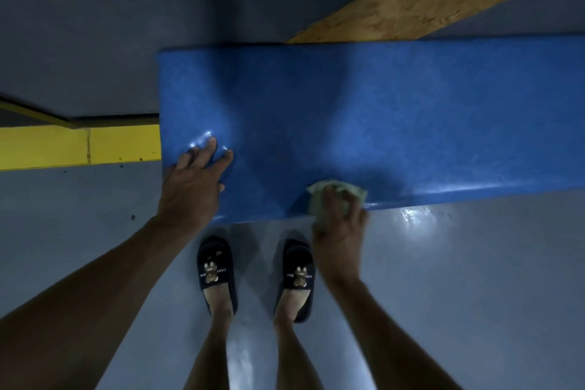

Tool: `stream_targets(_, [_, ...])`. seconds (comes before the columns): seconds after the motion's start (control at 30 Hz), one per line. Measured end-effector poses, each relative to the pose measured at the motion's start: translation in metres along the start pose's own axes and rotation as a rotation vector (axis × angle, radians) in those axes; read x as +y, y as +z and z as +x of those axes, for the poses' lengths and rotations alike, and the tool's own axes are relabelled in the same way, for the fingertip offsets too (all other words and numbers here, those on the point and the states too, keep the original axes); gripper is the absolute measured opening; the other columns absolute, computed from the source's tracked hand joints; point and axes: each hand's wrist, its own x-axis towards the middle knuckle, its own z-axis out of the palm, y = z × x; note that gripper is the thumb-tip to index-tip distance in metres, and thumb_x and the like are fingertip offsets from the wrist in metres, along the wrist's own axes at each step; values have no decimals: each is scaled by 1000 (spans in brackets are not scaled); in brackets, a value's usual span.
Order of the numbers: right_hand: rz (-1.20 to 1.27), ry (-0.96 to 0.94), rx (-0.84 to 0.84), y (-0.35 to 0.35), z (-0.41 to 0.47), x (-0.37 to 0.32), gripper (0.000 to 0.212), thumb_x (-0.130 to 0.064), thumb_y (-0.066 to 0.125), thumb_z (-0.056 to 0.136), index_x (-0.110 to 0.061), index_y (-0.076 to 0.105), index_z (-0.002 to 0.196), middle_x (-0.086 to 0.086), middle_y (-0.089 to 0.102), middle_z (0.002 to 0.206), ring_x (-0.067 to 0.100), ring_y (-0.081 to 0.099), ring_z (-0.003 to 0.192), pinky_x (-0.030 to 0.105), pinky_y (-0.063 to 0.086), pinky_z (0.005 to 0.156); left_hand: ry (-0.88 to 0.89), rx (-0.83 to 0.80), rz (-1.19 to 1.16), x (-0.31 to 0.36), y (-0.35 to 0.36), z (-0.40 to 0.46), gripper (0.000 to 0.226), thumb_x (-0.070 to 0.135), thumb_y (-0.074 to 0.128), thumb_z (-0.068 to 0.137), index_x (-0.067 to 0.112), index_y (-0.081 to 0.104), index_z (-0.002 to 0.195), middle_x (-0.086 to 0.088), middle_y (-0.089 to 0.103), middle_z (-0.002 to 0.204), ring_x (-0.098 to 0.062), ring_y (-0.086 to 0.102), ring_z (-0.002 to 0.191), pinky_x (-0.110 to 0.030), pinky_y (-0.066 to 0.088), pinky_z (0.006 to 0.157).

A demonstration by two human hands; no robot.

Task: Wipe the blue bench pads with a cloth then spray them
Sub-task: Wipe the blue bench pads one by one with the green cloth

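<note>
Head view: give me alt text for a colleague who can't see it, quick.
Looking straight down, a person's right hand holds a pale cloth against the near edge of a blue bench pad, while the left hand rests flat, fingers spread, on the pad's near left corner. Two feet in dark slippers stand on a grey floor; no spray bottle is visible.

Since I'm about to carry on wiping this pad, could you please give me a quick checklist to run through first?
1. Cloth gripped by right hand: ok.
2. Cloth touching the pad: ok, at its near edge.
3. Left hand steadying the pad, fingers flat: ok.
4. Rest of the pad free of objects: ok as far as visible.
5. Spray bottle within reach: cannot tell, none in view.
6. Pad already clean: cannot tell, lighting dim.
</note>
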Motion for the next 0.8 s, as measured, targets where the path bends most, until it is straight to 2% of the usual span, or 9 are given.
stream_targets(0.1, [140,-97,-195,21,-19,-58,71,-3,71,72,-20,44,135,3,27,138,30,32,124,49,54,92,58,11,-3,-5,-5,2,66,16,77,78,19,51,139,-12,40,153,-42,46,121,-51,47,93])
stream_targets(0.17, [166,-177,-291,16,-11,-49,68,-4,71,72,-20,48,133,7,33,138,30,39,119,43,55,87,70,14,-13,-9,-7,2,64,18,77,79,19,53,138,-12,41,152,-42,48,118,-48,47,92])
stream_targets(0.27, [90,-257,-213,-13,5,10,68,5,71,61,-17,57,124,6,44,130,35,50,108,44,53,87,82,27,-14,-12,-5,1,63,19,77,79,19,54,137,-12,43,150,-43,49,115,-48,48,90])
stream_targets(0.37, [41,137,-8,-52,19,78,69,4,73,56,-23,54,117,7,44,122,36,54,102,47,52,84,94,51,-33,-11,-3,0,65,17,81,75,17,56,135,-15,47,147,-46,50,116,-52,50,89])
stream_targets(0.47, [25,507,96,-60,31,85,62,-10,78,60,-24,50,113,8,43,120,36,56,94,37,49,75,84,48,-39,-12,-3,0,65,19,80,76,18,55,136,-13,46,148,-44,48,119,-54,48,89])
stream_targets(0.57, [46,410,162,-20,29,28,45,-14,72,71,-15,55,113,15,46,116,39,57,89,39,48,77,56,7,-59,-12,-5,0,65,26,75,81,25,48,141,-6,38,155,-37,43,126,-53,43,96])
stream_targets(0.63, [83,331,128,13,15,-23,45,-16,62,72,-13,55,116,16,46,116,41,54,94,42,48,80,37,-29,-86,-12,-10,2,65,33,72,84,30,44,143,-1,33,158,-33,40,130,-49,39,101])
stream_targets(0.73, [108,172,-66,33,-6,-79,60,-15,64,69,-17,47,126,10,40,123,35,49,102,39,47,82,25,-30,-150,-18,-21,8,60,33,67,89,34,43,144,5,34,157,-28,42,134,-43,35,105])
stream_targets(0.8, [93,11,-189,24,-7,-75,62,-17,69,67,-21,47,125,5,39,122,32,52,101,36,50,80,45,-3,-230,-30,-27,7,56,25,65,91,30,46,143,6,41,153,-24,45,135,-43,37,104])
